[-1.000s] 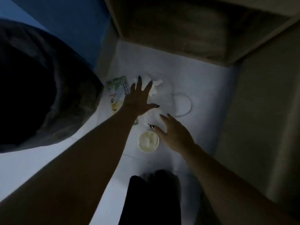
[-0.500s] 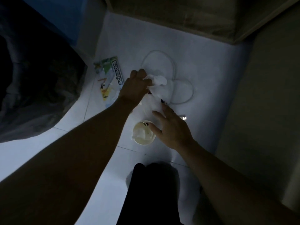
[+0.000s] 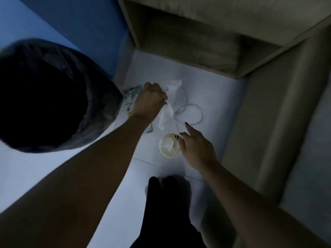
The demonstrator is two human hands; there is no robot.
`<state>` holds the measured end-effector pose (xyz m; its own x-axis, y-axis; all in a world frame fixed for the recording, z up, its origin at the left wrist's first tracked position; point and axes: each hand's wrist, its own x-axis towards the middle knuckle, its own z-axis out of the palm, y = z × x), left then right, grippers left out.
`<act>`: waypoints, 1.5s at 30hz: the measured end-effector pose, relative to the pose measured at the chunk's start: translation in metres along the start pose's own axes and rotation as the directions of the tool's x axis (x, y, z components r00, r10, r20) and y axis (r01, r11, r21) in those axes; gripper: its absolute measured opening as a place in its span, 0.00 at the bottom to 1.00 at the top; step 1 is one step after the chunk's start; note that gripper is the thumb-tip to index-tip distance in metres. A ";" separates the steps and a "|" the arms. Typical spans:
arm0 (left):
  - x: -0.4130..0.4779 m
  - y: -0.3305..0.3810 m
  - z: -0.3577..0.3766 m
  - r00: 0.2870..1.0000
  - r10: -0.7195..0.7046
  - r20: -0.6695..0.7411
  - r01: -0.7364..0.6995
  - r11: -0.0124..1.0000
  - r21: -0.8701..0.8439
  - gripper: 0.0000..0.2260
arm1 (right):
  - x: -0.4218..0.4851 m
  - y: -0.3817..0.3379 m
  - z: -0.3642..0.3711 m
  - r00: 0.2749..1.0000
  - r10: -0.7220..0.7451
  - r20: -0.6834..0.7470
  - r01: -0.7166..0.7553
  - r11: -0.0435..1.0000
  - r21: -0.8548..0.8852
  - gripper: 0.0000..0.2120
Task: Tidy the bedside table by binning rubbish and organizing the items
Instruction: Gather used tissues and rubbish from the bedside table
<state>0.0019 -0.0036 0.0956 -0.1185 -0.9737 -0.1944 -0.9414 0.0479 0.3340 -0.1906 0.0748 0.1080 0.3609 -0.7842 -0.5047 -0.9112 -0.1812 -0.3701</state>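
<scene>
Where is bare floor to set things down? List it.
Bare: floor between cable loop and shelf unit, also between cup and dark leg. Crowded: wrapper, tissue in left hand, cable and cup bunch beside the bin.

dim light, pale tiled floor [image 3: 215, 97], blue wall [image 3: 80, 24], beige wooden shelf unit [image 3: 188, 42] at the back

Left hand [image 3: 150, 102] fisted round tissue [image 3: 172, 88]; right hand [image 3: 195, 147] index extended.

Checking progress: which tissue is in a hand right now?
The long tissue by the cable, gripped in the left hand. The other tissue sits crumpled inside the cup beside the right hand.
</scene>
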 end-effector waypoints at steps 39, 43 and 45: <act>0.353 0.140 -0.407 0.845 -0.421 -0.328 0.249 0.854 -0.456 0.22 | 0.215 0.010 -0.555 0.899 0.146 -0.413 0.009 0.936 0.352 0.23; 0.345 0.124 -0.402 0.852 -0.416 -0.317 0.256 0.860 -0.441 0.25 | 0.208 0.011 -0.548 0.919 0.079 -0.387 0.051 0.948 0.315 0.31; 0.339 0.119 -0.401 0.854 -0.421 -0.307 0.258 0.854 -0.453 0.25 | 0.202 0.007 -0.548 0.912 0.039 -0.409 0.090 0.952 0.292 0.34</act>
<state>-0.0240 -0.4171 0.4396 0.3919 -0.9197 -0.0234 -0.6911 -0.3111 0.6524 -0.2331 -0.4106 0.4308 0.2125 -0.9647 -0.1558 -0.7768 -0.0701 -0.6258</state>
